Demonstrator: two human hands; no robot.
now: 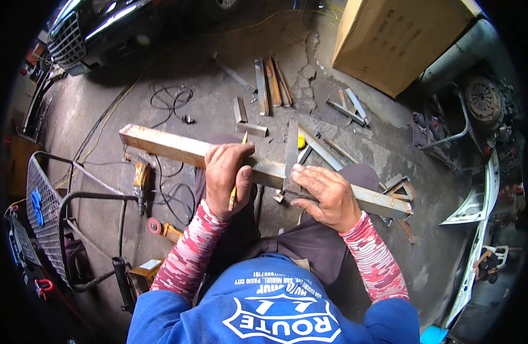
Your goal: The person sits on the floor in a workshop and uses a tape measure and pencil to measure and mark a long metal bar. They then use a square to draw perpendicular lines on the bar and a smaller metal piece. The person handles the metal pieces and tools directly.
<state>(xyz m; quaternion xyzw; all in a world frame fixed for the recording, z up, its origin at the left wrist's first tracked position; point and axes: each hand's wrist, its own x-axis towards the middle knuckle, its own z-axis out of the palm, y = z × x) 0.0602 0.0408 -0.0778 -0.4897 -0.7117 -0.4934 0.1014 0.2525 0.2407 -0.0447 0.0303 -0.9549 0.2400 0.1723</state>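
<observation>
Long Rust-Marked Bar Spans Both Knees

The straight bar is pale on top and rust-brown along its side, lying across the knees with its left end set farther forward. A flat grey blade crosses it just right of its middle; the right hand grasps this blade against the bar. The left hand, resting on the bar's left half, clasps 1 yellow pencil.

Beneath the bar spreads a stained grey concrete floor, cracked in places. Beyond the bar's left end stands a dark car; beyond its right half, a big cardboard box. Nearer than its left half lie 1 yellow drill and 1 grinder.
</observation>
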